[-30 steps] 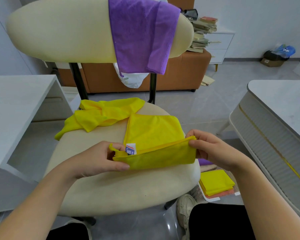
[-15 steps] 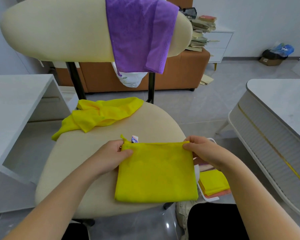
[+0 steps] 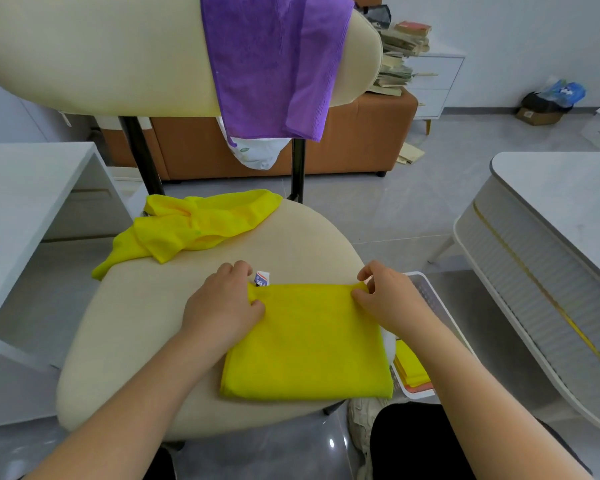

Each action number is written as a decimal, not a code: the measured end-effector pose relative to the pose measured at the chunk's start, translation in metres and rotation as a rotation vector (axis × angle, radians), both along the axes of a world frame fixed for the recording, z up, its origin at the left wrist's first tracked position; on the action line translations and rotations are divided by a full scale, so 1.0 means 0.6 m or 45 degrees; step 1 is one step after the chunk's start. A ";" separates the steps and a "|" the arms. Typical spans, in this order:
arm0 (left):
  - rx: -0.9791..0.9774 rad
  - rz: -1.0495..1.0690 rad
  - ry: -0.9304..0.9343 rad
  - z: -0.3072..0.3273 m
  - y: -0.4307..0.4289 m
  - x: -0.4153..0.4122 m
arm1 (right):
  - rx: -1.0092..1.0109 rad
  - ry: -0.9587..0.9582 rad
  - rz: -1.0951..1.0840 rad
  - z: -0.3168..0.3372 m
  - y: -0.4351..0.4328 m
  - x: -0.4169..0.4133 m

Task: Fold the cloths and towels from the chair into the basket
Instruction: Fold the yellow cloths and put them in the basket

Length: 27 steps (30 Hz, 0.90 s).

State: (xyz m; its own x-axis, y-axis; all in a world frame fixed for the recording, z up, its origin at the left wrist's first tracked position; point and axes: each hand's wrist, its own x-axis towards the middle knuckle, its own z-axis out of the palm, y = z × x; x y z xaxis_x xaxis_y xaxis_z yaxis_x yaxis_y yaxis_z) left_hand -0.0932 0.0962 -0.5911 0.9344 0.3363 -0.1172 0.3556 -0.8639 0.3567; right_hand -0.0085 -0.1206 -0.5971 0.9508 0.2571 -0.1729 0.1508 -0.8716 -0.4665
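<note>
A folded yellow cloth lies flat on the cream chair seat, its white label sticking out at the far left corner. My left hand pinches that far left corner. My right hand pinches the far right corner. A second yellow cloth lies crumpled at the back left of the seat. Over the chair's backrest hangs a purple towel. The white basket stands on the floor right of the seat, mostly hidden by my right arm, with folded yellow and orange cloths inside.
A white desk stands close on the left and a white table on the right. Behind the chair are an orange sofa and a white cabinet stacked with books. My shoe and dark trouser leg are below the seat.
A second ago I held the cloth's folded edge up off the seat; it has been brought toward me and laid flat, folded in half. Both hands have stayed on its far corners.
</note>
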 end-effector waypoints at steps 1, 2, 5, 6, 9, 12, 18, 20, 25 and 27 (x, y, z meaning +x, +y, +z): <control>-0.065 0.006 0.035 0.000 0.007 0.003 | 0.027 0.056 -0.017 0.001 -0.001 0.003; -0.128 0.003 0.059 0.000 0.013 0.005 | 0.039 0.111 -0.025 0.003 -0.003 0.007; -0.252 -0.019 -0.009 -0.001 0.021 0.007 | 0.049 0.203 0.005 0.006 -0.005 0.015; -0.286 -0.003 -0.073 -0.002 0.022 0.008 | 0.082 0.199 0.014 0.007 -0.005 0.016; -0.417 0.139 -0.299 -0.005 0.022 0.014 | 0.307 0.092 -0.054 0.005 0.003 0.019; -0.523 0.292 -0.445 -0.010 0.019 0.020 | 0.545 0.011 -0.190 0.007 0.018 0.019; -0.075 0.037 -0.570 -0.003 0.022 0.005 | 0.492 -0.309 0.007 0.018 0.027 -0.007; -0.003 -0.241 -0.434 -0.011 0.005 -0.002 | 0.251 -0.316 0.267 0.013 0.034 -0.027; 0.245 -0.623 -0.083 -0.041 -0.028 -0.015 | -0.290 -0.286 0.561 -0.024 0.057 -0.061; 0.301 -0.622 -0.021 -0.053 -0.024 -0.012 | -0.365 -0.268 0.564 -0.038 0.058 -0.061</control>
State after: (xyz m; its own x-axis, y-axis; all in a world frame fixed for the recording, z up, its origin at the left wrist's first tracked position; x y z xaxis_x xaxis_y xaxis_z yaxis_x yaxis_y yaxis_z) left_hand -0.1004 0.0815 -0.6229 0.9897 -0.1220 -0.0746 -0.1112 -0.9846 0.1348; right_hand -0.0449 -0.0858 -0.6197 0.7841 0.6102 -0.1131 0.5952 -0.7911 -0.1413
